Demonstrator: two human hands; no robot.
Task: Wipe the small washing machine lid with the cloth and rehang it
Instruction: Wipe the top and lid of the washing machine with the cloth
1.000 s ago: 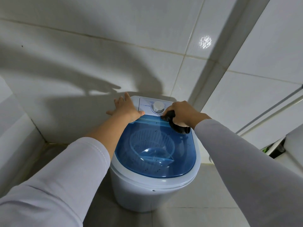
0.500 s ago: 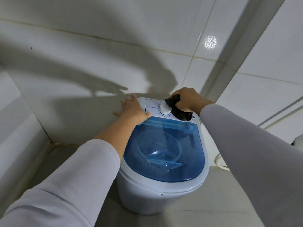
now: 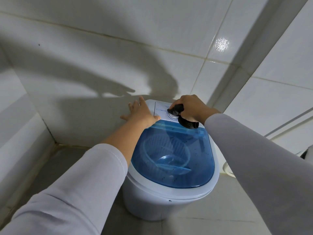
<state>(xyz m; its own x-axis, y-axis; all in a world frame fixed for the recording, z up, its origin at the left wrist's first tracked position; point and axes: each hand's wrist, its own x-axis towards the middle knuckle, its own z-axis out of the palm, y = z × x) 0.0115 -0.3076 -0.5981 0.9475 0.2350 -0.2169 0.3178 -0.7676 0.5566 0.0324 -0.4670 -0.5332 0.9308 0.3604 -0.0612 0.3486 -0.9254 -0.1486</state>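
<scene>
A small white washing machine stands on the floor against the tiled wall. Its see-through blue lid is closed and speckled with dark bits; a basket shows through it. My left hand lies flat with fingers spread on the machine's back left corner. My right hand grips a bunched black cloth and presses it on the white control panel, over the dial. The dial is mostly hidden by the cloth.
Grey tiled walls close in behind and on the right, meeting at a corner just behind the machine. A low ledge runs along the left. A white hose lies on the floor to the machine's right.
My right hand has carried the cloth from the lid's back edge up onto the control panel and leftwards over the dial. My left hand has stayed on the back left corner.
</scene>
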